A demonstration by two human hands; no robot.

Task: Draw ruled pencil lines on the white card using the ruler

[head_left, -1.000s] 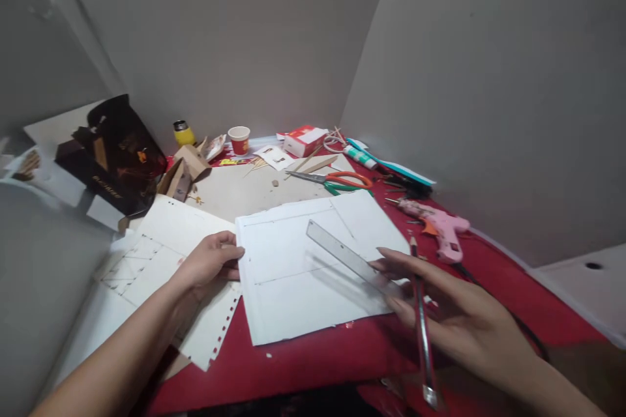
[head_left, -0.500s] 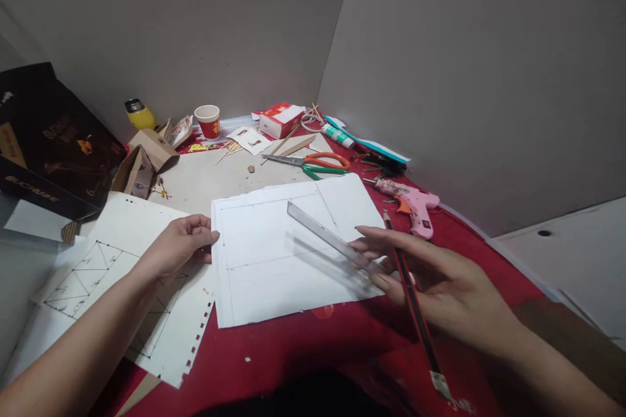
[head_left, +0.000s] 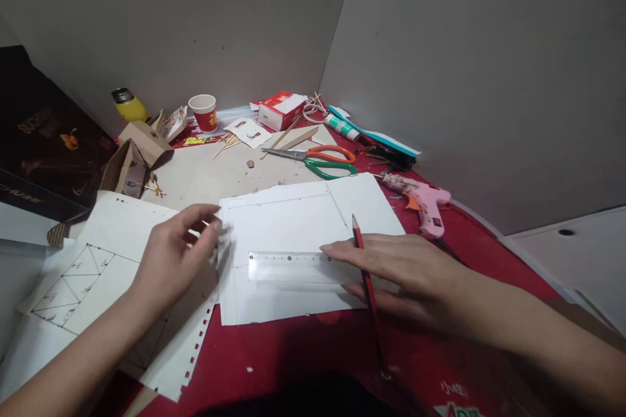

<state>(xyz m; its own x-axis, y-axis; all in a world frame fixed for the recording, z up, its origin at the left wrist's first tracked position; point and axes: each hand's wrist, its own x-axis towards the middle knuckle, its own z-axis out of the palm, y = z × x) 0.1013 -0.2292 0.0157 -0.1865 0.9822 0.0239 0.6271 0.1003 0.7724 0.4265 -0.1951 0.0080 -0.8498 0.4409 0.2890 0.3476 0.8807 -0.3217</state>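
Note:
A white sheet (head_left: 288, 221) with faint pencil lines lies on the red tabletop. A clear plastic ruler (head_left: 288, 266) rests flat across its lower half. My right hand (head_left: 391, 267) presses on the ruler's right end with fingers stretched, and a red-and-black pencil (head_left: 368, 287) is tucked between its fingers. My left hand (head_left: 171, 254) hovers at the sheet's left edge, fingers loosely curled and holding nothing I can see. Under that hand lies a punched sheet (head_left: 98, 260) with a drawn triangle grid.
Orange-and-green scissors (head_left: 317, 159), a pink glue gun (head_left: 423, 199), a glue tube (head_left: 342, 127), a red-white box (head_left: 281, 109), a paper cup (head_left: 204, 111), a yellow bottle (head_left: 124, 104), small cardboard boxes (head_left: 134, 156) and a dark box (head_left: 39, 137) crowd the back. Grey walls enclose the corner.
My right hand lowered the ruler from a raised slant to flat and level on the white sheet. My left hand lifted off the sheet's edge and opened slightly.

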